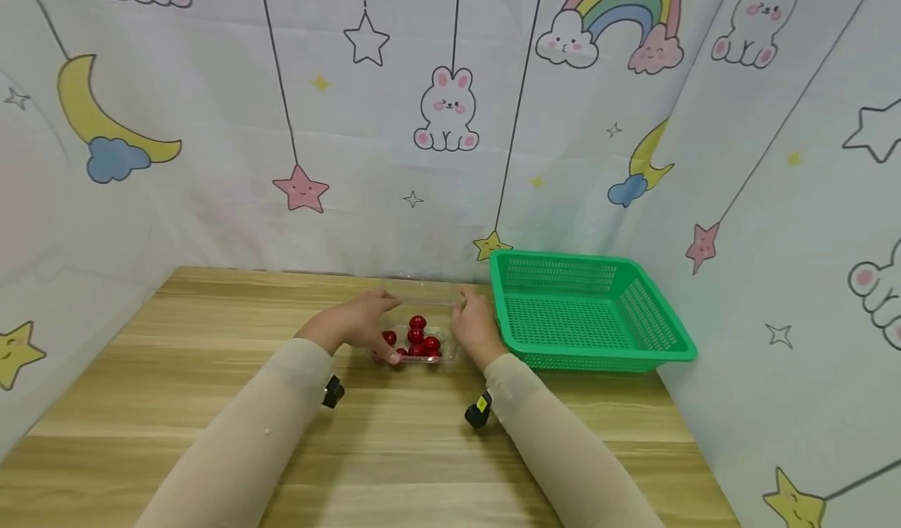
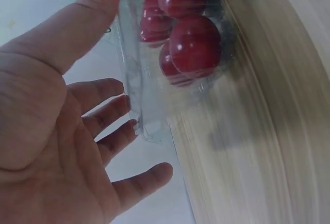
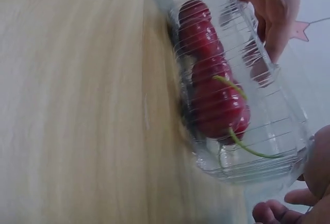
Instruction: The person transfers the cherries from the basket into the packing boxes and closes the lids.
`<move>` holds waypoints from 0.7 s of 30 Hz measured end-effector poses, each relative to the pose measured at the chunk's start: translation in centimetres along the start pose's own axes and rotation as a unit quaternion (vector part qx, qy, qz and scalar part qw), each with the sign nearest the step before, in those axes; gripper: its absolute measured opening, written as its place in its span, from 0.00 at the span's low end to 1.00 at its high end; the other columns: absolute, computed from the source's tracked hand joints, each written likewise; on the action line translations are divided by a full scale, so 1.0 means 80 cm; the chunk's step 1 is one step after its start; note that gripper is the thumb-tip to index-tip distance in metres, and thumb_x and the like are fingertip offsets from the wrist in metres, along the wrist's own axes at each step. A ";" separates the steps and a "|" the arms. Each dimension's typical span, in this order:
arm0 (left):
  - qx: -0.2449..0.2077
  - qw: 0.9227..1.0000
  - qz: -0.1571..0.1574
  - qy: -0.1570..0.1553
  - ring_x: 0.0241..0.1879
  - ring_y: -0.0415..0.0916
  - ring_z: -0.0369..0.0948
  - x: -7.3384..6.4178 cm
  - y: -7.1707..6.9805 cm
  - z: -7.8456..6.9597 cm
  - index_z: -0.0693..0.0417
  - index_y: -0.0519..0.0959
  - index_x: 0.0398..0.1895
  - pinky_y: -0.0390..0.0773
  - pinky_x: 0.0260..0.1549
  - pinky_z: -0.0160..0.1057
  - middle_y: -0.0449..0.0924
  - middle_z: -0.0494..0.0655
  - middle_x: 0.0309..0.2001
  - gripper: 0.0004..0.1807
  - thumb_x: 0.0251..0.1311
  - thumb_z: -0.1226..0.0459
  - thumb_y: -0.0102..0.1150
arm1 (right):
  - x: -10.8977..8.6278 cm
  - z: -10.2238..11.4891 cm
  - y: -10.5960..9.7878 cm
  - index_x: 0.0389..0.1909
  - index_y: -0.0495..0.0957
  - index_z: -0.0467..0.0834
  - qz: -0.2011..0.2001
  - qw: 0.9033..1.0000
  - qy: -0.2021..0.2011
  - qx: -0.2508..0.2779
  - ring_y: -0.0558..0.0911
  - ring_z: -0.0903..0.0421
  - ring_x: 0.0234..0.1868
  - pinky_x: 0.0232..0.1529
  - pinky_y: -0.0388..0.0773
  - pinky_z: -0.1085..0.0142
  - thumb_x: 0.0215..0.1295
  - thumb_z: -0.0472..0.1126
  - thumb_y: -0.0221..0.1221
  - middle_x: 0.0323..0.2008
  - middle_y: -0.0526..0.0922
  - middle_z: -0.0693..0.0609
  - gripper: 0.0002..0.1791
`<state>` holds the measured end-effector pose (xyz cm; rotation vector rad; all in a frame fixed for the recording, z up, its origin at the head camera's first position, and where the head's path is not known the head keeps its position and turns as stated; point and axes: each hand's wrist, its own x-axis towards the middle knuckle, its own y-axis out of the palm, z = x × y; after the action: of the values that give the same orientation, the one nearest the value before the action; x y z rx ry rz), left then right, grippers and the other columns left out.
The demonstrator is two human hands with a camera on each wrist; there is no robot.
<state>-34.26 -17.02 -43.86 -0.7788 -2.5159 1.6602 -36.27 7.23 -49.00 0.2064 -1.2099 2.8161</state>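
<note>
A clear plastic box stands on the table with several red cherries inside. Green stems show on some cherries through its ribbed wall in the right wrist view. My left hand holds the box's left side, thumb on the front rim and fingers toward the back; in the left wrist view its fingertips meet the rim of the box. At the back right corner, the fingers of my right hand grip the edge of the raised clear lid.
A green plastic basket stands just right of my right hand, near the back of the wooden table. A white curtain with cartoon prints hangs behind the table and along its sides.
</note>
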 end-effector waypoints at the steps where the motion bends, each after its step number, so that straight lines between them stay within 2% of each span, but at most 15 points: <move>1: -0.003 1.000 0.002 0.006 0.90 0.53 0.68 -0.001 0.001 0.002 0.57 0.61 0.92 0.66 0.83 0.71 0.54 0.65 0.91 0.64 0.59 0.45 0.88 | 0.001 -0.002 0.001 0.76 0.78 0.31 0.007 1.000 0.010 0.011 0.81 0.32 0.75 0.79 0.77 0.41 0.89 0.40 0.54 0.71 0.83 0.30 0.25; 4: -0.022 0.999 0.003 0.023 0.89 0.53 0.69 -0.003 0.001 0.009 0.59 0.61 0.92 0.65 0.83 0.71 0.54 0.66 0.90 0.59 0.68 0.45 0.82 | 0.004 -0.007 0.004 0.77 0.77 0.29 0.025 0.998 0.033 0.041 0.78 0.33 0.80 0.82 0.74 0.43 0.89 0.41 0.53 0.75 0.81 0.30 0.26; 6: -0.034 0.999 0.000 0.033 0.88 0.53 0.70 -0.004 0.000 0.014 0.59 0.61 0.91 0.64 0.83 0.72 0.54 0.66 0.90 0.51 0.77 0.46 0.74 | 0.005 -0.009 0.005 0.76 0.78 0.29 0.031 0.997 0.039 0.057 0.78 0.35 0.80 0.82 0.75 0.44 0.89 0.41 0.53 0.75 0.82 0.32 0.26; 10: -0.050 0.998 -0.032 0.031 0.86 0.58 0.72 -0.001 0.001 0.028 0.57 0.68 0.88 0.66 0.81 0.74 0.57 0.70 0.87 0.35 0.88 0.51 0.58 | 0.008 -0.011 0.005 0.72 0.82 0.30 0.037 0.995 0.046 0.075 0.82 0.36 0.77 0.78 0.79 0.43 0.89 0.42 0.54 0.71 0.86 0.33 0.24; 13: -0.059 0.996 -0.071 0.006 0.82 0.63 0.72 0.003 0.003 0.036 0.59 0.73 0.84 0.69 0.79 0.73 0.62 0.73 0.83 0.29 0.91 0.54 0.53 | 0.010 -0.014 0.008 0.70 0.85 0.32 0.041 0.993 0.059 0.090 0.84 0.37 0.74 0.75 0.82 0.43 0.90 0.43 0.56 0.69 0.88 0.34 0.23; 16: -0.054 0.993 -0.098 -0.029 0.82 0.62 0.74 0.006 0.003 0.040 0.65 0.73 0.83 0.69 0.80 0.73 0.63 0.76 0.82 0.28 0.92 0.56 0.51 | 0.012 -0.015 0.009 0.70 0.85 0.33 0.044 0.991 0.072 0.105 0.84 0.37 0.74 0.75 0.82 0.43 0.90 0.44 0.56 0.69 0.88 0.35 0.23; 18: -0.044 0.992 -0.102 -0.052 0.84 0.59 0.74 0.008 0.003 0.041 0.69 0.70 0.83 0.65 0.82 0.72 0.62 0.78 0.82 0.31 0.92 0.56 0.51 | 0.012 -0.016 0.010 0.71 0.85 0.33 0.047 0.989 0.081 0.116 0.83 0.36 0.75 0.76 0.81 0.43 0.90 0.45 0.57 0.70 0.87 0.35 0.23; 21: -0.028 0.993 -0.090 -0.071 0.86 0.56 0.75 0.011 0.001 0.041 0.75 0.65 0.84 0.61 0.85 0.71 0.61 0.80 0.84 0.35 0.92 0.55 0.50 | 0.012 -0.017 0.010 0.72 0.84 0.34 0.048 0.987 0.089 0.128 0.83 0.36 0.75 0.76 0.81 0.42 0.90 0.45 0.56 0.71 0.86 0.35 0.24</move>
<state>-35.93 -19.45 -45.57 -0.4359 -2.6457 1.6460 -37.48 7.67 -50.35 -0.0933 -0.8415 2.9900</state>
